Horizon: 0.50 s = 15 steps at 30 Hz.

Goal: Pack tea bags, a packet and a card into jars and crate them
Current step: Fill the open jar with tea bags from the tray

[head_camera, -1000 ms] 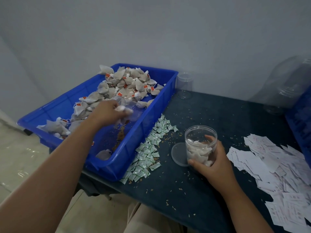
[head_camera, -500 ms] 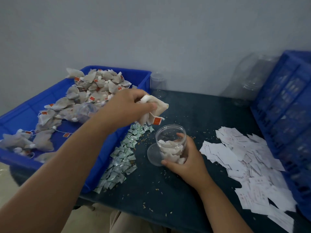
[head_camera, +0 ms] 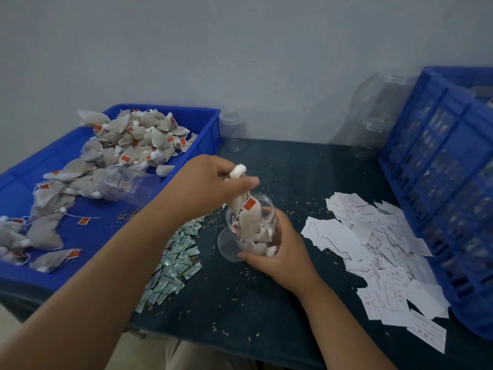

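Plain grey wall at back, dark table (head_camera: 266, 311) w/ loose grain bits scattered all over it. A sec ago the left hand (head_camera: 210, 182) was down in the blue tray (head_camera: 205, 116) grabbing bags; half a sec ago it was carrying them across the packets (head_camera: 170, 265); now it's sitting right over the jar (head_camera: 250, 225), fingers pinched together on a small bunch of tea bags (head_camera: 246, 212) that are hanging down w/ lower ends already going inside the mouth. So this handful is about to land, prob. just needs letting go. Jar is already looking well filled w/ bags, so the bag-filling part seems near done; packet, card + lid (head_camera: 226, 247) not yet in/on.

Right hand (head_camera: 277, 252) is wrapping the jar's near/right side, fingers curled round it, holding it upright on the table. Lid is lying flat touching the jar's left base. Cards (head_camera: 373, 249) are spreading out just right of the right hand; crate (head_camera: 437, 166) at far right. An empty jar (head_camera: 233, 132) is standing behind the tray.
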Each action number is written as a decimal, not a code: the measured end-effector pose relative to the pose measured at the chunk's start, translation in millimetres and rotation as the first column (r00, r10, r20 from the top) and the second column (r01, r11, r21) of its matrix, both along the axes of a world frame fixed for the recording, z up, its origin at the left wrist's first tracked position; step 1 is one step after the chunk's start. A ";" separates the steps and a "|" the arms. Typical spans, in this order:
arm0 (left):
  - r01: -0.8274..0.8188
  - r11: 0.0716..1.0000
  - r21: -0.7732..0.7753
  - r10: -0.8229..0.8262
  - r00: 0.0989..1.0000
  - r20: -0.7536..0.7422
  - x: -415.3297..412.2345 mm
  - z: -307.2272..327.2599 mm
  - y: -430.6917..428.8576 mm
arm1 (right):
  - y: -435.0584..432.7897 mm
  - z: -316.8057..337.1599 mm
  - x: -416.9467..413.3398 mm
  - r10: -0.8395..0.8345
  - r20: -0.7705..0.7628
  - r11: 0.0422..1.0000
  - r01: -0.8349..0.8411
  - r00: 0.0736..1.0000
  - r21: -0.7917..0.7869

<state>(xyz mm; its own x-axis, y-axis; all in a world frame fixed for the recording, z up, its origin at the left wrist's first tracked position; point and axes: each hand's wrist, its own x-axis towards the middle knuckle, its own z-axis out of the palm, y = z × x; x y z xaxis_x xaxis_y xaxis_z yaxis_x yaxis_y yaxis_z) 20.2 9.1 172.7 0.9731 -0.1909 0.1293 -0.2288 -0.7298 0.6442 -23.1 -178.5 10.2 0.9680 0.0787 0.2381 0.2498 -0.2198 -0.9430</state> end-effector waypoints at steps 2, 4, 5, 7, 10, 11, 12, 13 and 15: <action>0.023 0.999 -0.048 -0.022 1.000 0.022 -3.0 3.1 -0.8 | 0.2 0.4 0.0 0.003 -0.004 1.000 -0.003 1.000 0.005; 0.111 0.993 0.046 -0.110 0.994 -0.016 -8.5 4.5 -5.0 | -0.2 0.3 0.0 0.001 -0.011 1.000 0.000 1.000 0.016; 0.154 0.983 0.101 -0.150 0.988 -0.049 -11.4 3.1 -7.2 | -0.3 0.5 -0.2 0.000 -0.014 1.000 0.001 1.000 0.022; 0.191 0.960 0.204 -0.182 0.981 -0.062 -18.0 -1.1 -9.6 | -0.4 1.1 -0.2 0.003 -0.017 0.999 -0.003 1.000 0.038; 0.220 0.902 0.371 -0.246 0.969 0.023 -28.5 0.0 -10.8 | 0.2 1.5 0.2 0.011 -0.035 0.997 -0.009 0.999 0.075; 0.263 0.873 0.410 -0.291 0.957 0.006 -31.8 1.1 -11.4 | 0.7 1.4 -0.2 0.017 -0.040 0.996 -0.014 0.999 0.085; 0.306 0.836 0.455 -0.333 0.943 -0.022 -34.3 1.0 -12.7 | 1.0 1.0 -0.8 0.018 -0.038 0.996 -0.014 0.999 0.085; 0.335 0.798 0.501 -0.359 0.932 -0.052 -36.3 0.2 -14.4 | 1.1 0.9 -1.5 0.014 -0.033 0.997 -0.012 0.999 0.077; 0.369 0.773 0.516 -0.380 0.921 -0.088 -38.9 -2.9 -16.0 | 1.0 0.7 -3.5 0.016 -0.030 0.996 -0.013 0.999 0.086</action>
